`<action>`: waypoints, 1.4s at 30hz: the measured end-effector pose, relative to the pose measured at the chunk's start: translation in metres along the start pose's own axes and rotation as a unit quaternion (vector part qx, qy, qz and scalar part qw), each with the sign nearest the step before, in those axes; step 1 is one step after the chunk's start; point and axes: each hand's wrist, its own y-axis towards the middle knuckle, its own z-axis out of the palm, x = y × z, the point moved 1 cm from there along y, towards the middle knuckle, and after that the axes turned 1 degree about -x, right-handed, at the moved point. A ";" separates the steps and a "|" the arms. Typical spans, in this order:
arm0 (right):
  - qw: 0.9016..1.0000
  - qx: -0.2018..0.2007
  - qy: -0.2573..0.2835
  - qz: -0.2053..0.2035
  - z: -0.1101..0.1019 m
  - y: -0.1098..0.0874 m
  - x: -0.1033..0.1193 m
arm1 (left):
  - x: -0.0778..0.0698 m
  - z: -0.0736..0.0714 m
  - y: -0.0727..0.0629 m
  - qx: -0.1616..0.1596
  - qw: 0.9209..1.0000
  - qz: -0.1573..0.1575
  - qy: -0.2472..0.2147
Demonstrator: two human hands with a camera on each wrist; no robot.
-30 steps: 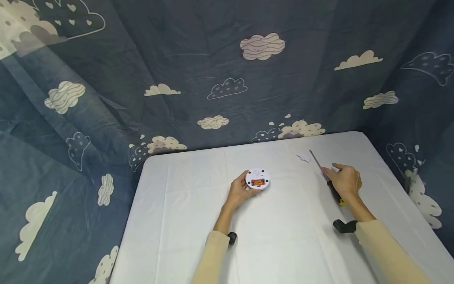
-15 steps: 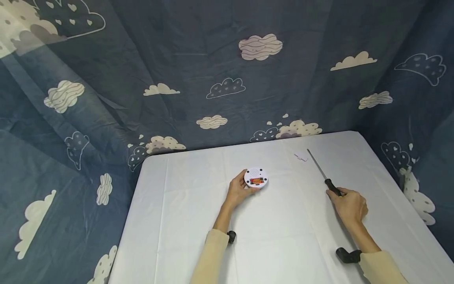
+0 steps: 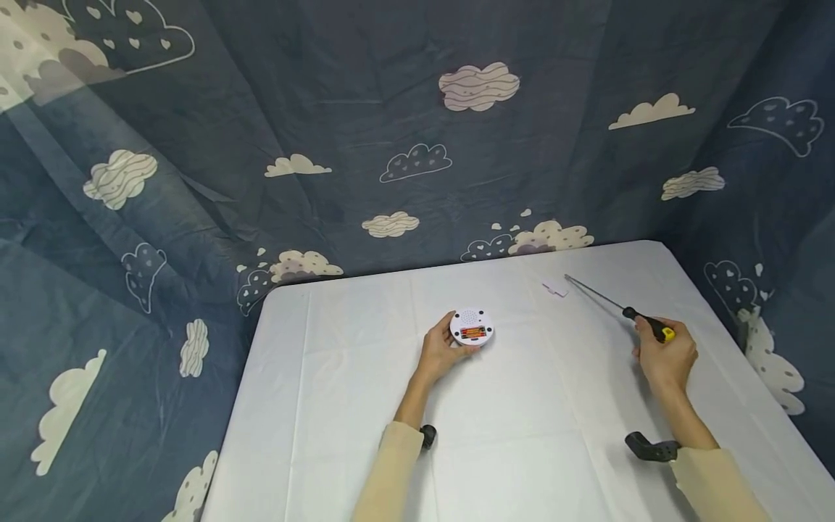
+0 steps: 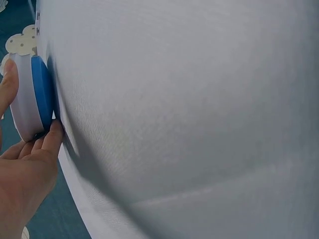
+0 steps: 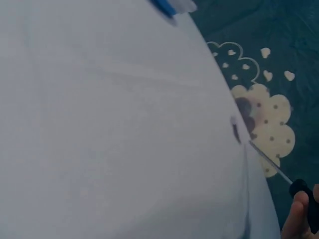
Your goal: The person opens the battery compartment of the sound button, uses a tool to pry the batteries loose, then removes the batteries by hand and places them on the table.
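A round white device [image 3: 466, 317] is gripped at its left and lower edge by my left hand [image 3: 435, 357]. Its underside faces up in the head view, with small dark feet, a speaker grille and an open bay holding orange-and-black batteries [image 3: 473, 333]. The left wrist view shows the device's blue face [image 4: 44, 92] turned toward the tablecloth. My right hand [image 3: 668, 360] holds a screwdriver [image 3: 630, 312] by its black-and-yellow handle. Its long metal shaft points up and left, the tip beside a small thin white piece [image 3: 556, 290].
A white cloth covers the table [image 3: 365, 377]. Dark blue curtain fabric [image 3: 339, 109] printed with clouds hangs behind it and along both sides. Black wrist mounts [image 3: 652, 447] stick out by the sleeves.
My right hand has slid from the screwdriver's shaft to its handle and now holds it farther right, with the handle swung rightward. My left hand and the device have stayed nearly still.
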 end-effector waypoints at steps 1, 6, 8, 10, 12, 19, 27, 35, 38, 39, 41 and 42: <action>1.000 0.004 0.030 0.001 0.000 0.002 0.003 | 0.000 0.000 0.000 -0.001 1.000 0.000 -0.001; 0.987 0.097 0.113 -0.066 0.002 0.002 0.019 | 0.000 0.000 0.001 -0.003 1.000 0.004 -0.002; 0.973 0.170 0.118 -0.107 0.001 -0.001 0.026 | 0.000 0.001 0.001 -0.005 1.000 0.006 -0.001; 0.954 0.241 0.102 -0.143 0.001 -0.003 0.034 | 0.001 0.001 0.001 -0.004 1.000 0.010 0.002; 0.936 0.298 0.080 -0.169 0.000 -0.005 0.042 | 0.001 0.002 0.001 -0.003 1.000 0.011 0.008; 0.891 0.385 -0.032 -0.237 0.002 -0.007 0.070 | -0.001 0.004 0.003 -0.012 1.000 0.004 0.016; 0.875 0.391 -0.118 -0.259 0.006 -0.008 0.098 | -0.004 0.007 0.004 -0.018 1.000 0.004 0.016; 0.852 0.375 -0.164 -0.327 0.011 -0.022 0.136 | -0.006 0.007 0.003 -0.026 1.000 0.008 0.016; 0.843 0.377 -0.185 -0.337 0.014 -0.026 0.149 | -0.006 0.006 0.004 -0.028 1.000 0.005 0.013; 0.840 0.377 -0.194 -0.338 0.014 -0.027 0.152 | -0.006 0.006 0.004 -0.029 1.000 0.004 0.012; 0.835 0.378 -0.210 -0.341 0.017 -0.028 0.159 | -0.005 0.006 0.005 -0.030 0.999 0.000 0.011; 0.832 0.379 -0.214 -0.345 0.018 -0.029 0.161 | -0.004 0.005 0.005 -0.031 0.999 -0.001 0.012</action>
